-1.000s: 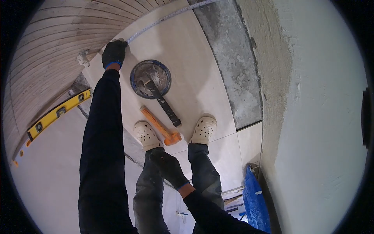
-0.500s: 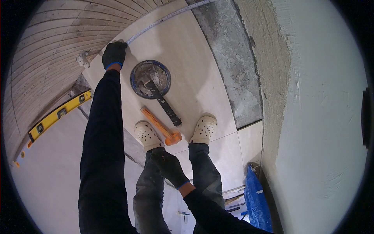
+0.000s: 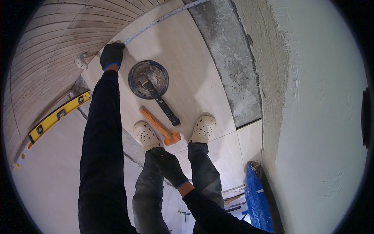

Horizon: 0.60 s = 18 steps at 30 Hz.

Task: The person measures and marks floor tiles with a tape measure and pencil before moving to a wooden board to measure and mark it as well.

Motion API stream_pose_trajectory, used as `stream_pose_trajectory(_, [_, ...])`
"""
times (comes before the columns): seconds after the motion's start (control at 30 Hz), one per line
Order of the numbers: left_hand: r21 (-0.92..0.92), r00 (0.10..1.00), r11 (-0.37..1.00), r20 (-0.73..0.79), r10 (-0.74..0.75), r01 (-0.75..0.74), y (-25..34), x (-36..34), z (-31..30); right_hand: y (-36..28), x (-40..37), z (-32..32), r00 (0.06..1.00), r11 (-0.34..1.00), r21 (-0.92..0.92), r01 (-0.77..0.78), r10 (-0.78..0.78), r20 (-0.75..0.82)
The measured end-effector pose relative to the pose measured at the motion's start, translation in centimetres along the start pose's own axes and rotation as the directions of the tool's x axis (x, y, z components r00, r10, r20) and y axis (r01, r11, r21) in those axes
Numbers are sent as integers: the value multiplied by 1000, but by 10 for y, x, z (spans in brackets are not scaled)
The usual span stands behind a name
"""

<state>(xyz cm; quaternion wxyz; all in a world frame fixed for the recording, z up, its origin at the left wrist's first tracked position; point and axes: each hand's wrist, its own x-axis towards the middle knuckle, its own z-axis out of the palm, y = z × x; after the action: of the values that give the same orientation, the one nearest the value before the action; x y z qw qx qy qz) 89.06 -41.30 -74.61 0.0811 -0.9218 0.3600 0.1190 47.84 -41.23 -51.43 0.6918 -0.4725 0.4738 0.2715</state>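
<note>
My left hand, in a dark glove, is closed at the near end of a tape measure. The extended blade runs over the pale floor tile toward the upper right. Resting against my left leg near the knee is my gloved right hand; its fingers are curled in, and whatever they may hold is hidden. Between the hands lie an orange mallet and a round bucket with grey residue. A black-handled tool leans from the bucket toward my right shoe.
A yellow spirit level lies at the left, beside grooved boards. Rough bare concrete runs between the tile and the wall on the right. Blue plastic sheeting stands at the lower right. My clog-style shoes are on the tile.
My left hand has shifted very slightly left in view along with the tape. The whole view has drifted a little; the right hand stays against the leg.
</note>
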Motion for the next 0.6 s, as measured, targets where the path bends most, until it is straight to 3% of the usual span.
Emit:
stream_pose_trajectory(0.07, [-19,1000,1000,14,-16,17,0,1,1,0,-1,-1,999,998,-42,36,-35,11])
stream_pose_trajectory(0.13, [42,997,996,-13,76,-75,-4,1,5,2,-1,-2,984,977,-118,178,-179,2])
stream_pose_trajectory(0.27, [72,995,992,24,99,-100,-3,3,1,4,-1,-1,995,994,-42,100,-98,28])
stream_pose_trajectory(0.33, [45,999,998,35,33,-35,-4,3,6,17,4,2,957,914,-282,291,-277,91])
stream_pose_trajectory(0.37, [43,999,998,35,35,-36,-3,4,7,11,2,1,957,914,-283,290,-276,89])
stream_pose_trajectory(0.43, [3,992,995,76,-98,98,1,6,7,-2,-1,-2,1000,1000,24,21,-21,23])
stream_pose_trajectory(0.6, [34,998,999,54,-33,31,-2,7,11,-10,-6,-5,999,999,20,33,-34,1])
